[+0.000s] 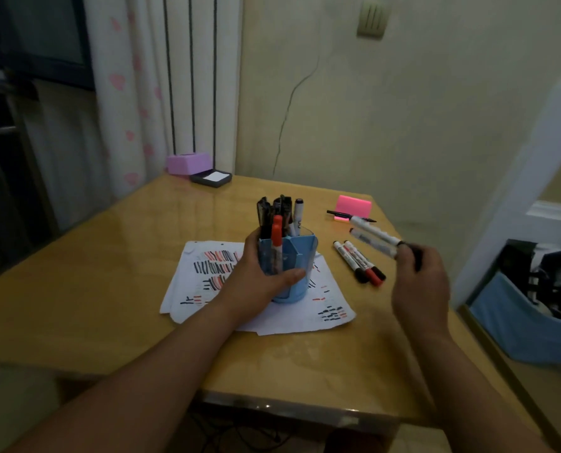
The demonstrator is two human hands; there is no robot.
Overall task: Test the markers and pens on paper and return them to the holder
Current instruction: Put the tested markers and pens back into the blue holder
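While my left hand (256,279) curled its fingers (289,276) round the blue holder (300,253), which stood full of pens (280,210) on the scribbled paper (292,318) in the middle of the bench (109,289), my right hand (419,282) hung nearer the right edge, gripping two white markers (375,238) by their dark ends. I saw two more markers (359,261) lying side by side between holder and right edge. A pink notepad (353,206) and black pen (338,213) sat near the far right corner.

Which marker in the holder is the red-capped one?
The front marker, cap up, beside the left hand gripping the blue holder; the others behind it show dark or white tops.
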